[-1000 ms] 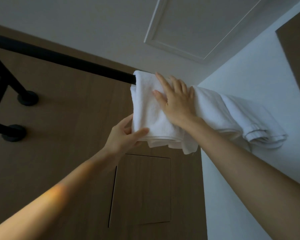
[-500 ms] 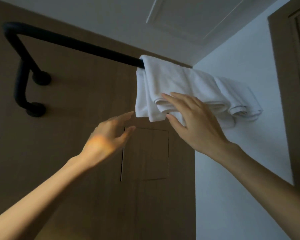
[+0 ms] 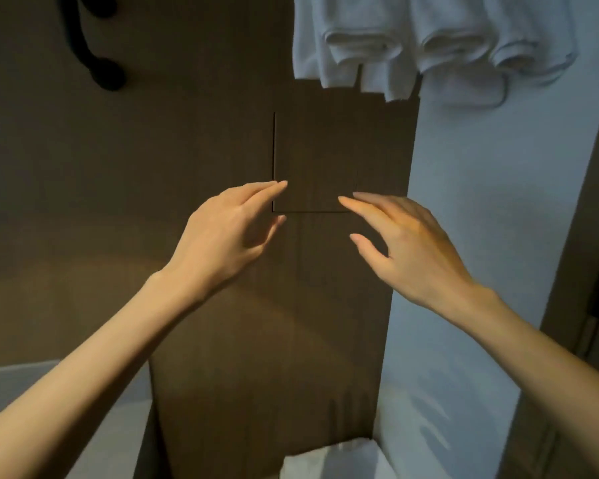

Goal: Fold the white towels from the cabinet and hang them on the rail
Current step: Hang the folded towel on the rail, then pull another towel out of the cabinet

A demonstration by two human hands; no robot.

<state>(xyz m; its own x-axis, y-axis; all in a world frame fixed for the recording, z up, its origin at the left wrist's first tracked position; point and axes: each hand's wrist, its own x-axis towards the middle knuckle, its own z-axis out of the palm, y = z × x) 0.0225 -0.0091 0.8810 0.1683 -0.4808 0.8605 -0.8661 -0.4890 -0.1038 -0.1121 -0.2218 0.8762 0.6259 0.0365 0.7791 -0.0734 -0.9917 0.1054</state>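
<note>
Folded white towels hang in a row at the top of the view, their lower edges drooping against the brown wall panel and the white wall. The rail itself is out of frame; only its black bracket shows at the upper left. My left hand and my right hand float side by side well below the towels, both empty with fingers spread. Another white cloth peeks in at the bottom edge.
A square access hatch is set in the brown wall panel just behind my fingertips. A white wall runs on the right, with a brown door frame at the far right edge.
Both hands have let go of the hung towel and dropped down. The view has tilted downward, so the towels and bracket have slid to the top of the frame.
</note>
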